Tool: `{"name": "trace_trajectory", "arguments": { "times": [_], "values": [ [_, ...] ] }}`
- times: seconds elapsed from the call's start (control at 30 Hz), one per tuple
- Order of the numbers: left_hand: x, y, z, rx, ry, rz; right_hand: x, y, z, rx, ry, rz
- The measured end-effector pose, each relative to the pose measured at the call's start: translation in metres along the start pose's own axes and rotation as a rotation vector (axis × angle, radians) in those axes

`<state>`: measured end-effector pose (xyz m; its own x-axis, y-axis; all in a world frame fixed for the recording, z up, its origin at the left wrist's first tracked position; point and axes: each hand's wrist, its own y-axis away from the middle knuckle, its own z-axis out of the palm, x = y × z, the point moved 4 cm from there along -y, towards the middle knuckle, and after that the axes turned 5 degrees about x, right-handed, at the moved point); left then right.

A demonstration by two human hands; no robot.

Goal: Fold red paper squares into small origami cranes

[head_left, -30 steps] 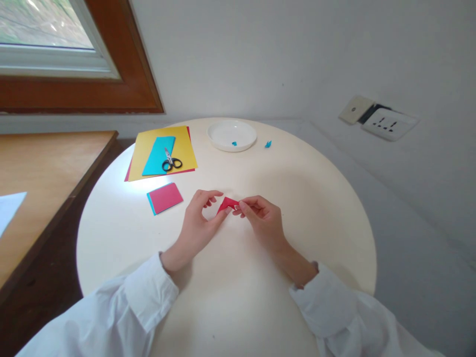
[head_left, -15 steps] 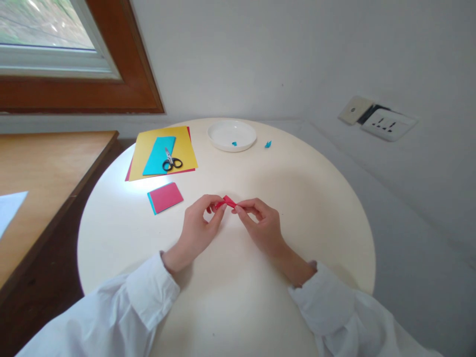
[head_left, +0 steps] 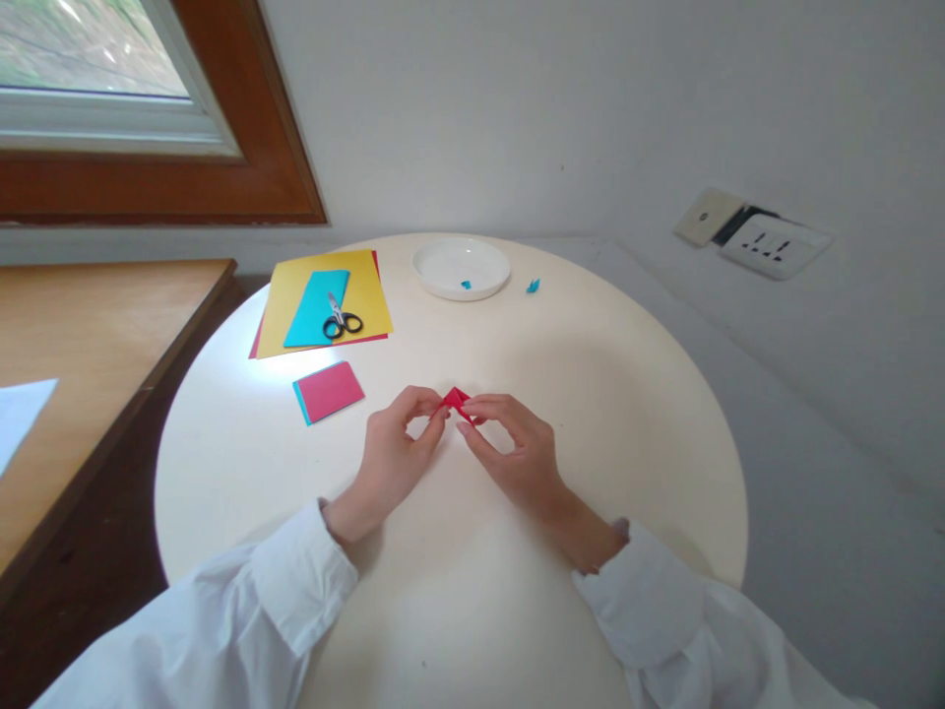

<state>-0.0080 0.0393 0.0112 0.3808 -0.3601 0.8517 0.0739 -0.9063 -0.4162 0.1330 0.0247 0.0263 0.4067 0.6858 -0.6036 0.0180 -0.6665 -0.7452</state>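
Observation:
A small folded piece of red paper [head_left: 456,397] is held just above the middle of the round white table [head_left: 472,611]. My left hand [head_left: 403,438] pinches its left end between thumb and fingers. At its right end, the fingers of my right hand [head_left: 517,443] touch the paper, with the thumb a little lower and slightly parted from the index finger. Parts of the folds are covered by fingertips. To the left of my left hand lies a small stack of red and blue paper pieces [head_left: 332,392].
Scissors with black handles [head_left: 343,323] rest on blue paper [head_left: 314,305], over larger yellow sheets [head_left: 287,286]. A white plate [head_left: 435,284] with a small blue paper piece [head_left: 466,285] stands at the back. Right of it sits a folded blue paper shape [head_left: 533,287]. Walls border the table.
The red paper now shows a wider, pointed face between my hands. My right thumb and index finger have parted a little; my left hand has hardly moved.

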Motion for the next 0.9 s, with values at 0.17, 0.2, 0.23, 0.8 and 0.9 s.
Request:
{"name": "trace_trajectory", "arguments": {
  "times": [0.17,0.2,0.23,0.8,0.9],
  "values": [
    [0.0020,0.0009,0.0019,-0.027,0.118,-0.126,-0.0026,0.0008,-0.0001,-0.017,0.027,-0.077],
    [0.0019,0.0010,0.0024,-0.035,0.142,-0.158,-0.0028,0.0011,0.0000,-0.024,0.028,-0.086],
    [0.0017,0.0010,0.0028,-0.044,0.165,-0.186,-0.0029,0.0013,0.0002,-0.033,0.028,-0.091],
    [0.0019,-0.0009,0.0078,-0.104,0.375,-0.262,-0.0022,0.0025,0.0027,-0.020,0.117,-0.189],
    [0.0030,-0.0009,0.0082,-0.106,0.397,-0.287,-0.0029,0.0028,0.0024,-0.005,0.148,-0.209]
  ]
}}
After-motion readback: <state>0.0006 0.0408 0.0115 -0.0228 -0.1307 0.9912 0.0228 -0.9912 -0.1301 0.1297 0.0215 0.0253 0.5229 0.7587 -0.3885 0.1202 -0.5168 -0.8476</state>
